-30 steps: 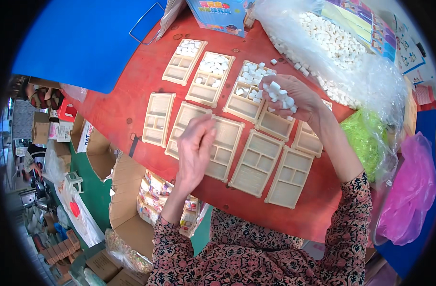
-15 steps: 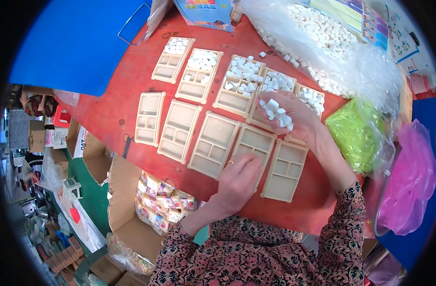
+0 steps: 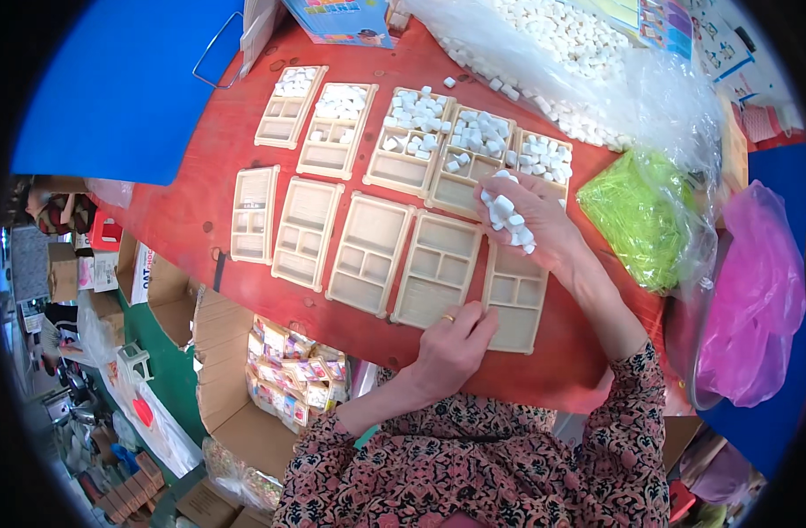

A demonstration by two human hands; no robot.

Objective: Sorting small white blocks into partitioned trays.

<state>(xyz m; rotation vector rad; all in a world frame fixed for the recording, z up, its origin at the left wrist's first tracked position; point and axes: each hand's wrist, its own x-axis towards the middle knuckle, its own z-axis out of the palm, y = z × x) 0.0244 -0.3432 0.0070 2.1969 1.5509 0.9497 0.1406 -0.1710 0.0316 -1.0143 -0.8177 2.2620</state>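
Observation:
Cupped in my right hand (image 3: 544, 224) is a handful of small white marshmallow-like pieces (image 3: 506, 211). This hand hovers between two rows of cream divided trays. My left hand (image 3: 456, 348) has curled fingers, close to the near end of an unfilled tray (image 3: 434, 273) in the front row; whatever the fingertips may hold is hidden. Beside it, the rightmost front tray (image 3: 511, 321) is partly covered by my right hand. White pieces fill the far compartments of the back-row trays, such as the third tray (image 3: 403, 172) and the fourth tray (image 3: 456, 189); some also have a few in their middle compartments.
A large clear bag (image 3: 662, 97) of white pieces lies open at the back right, with several spilled nearby. Bright green strands (image 3: 636, 220) and a pink plastic bag (image 3: 755, 299) are at the right. An open cardboard box (image 3: 222, 352) with small packets stands below the red table's (image 3: 191, 211) left edge.
My left hand has drawn back toward me, from over the front-row trays to their near end. My right hand still holds the white pieces. The whole view has shifted slightly.

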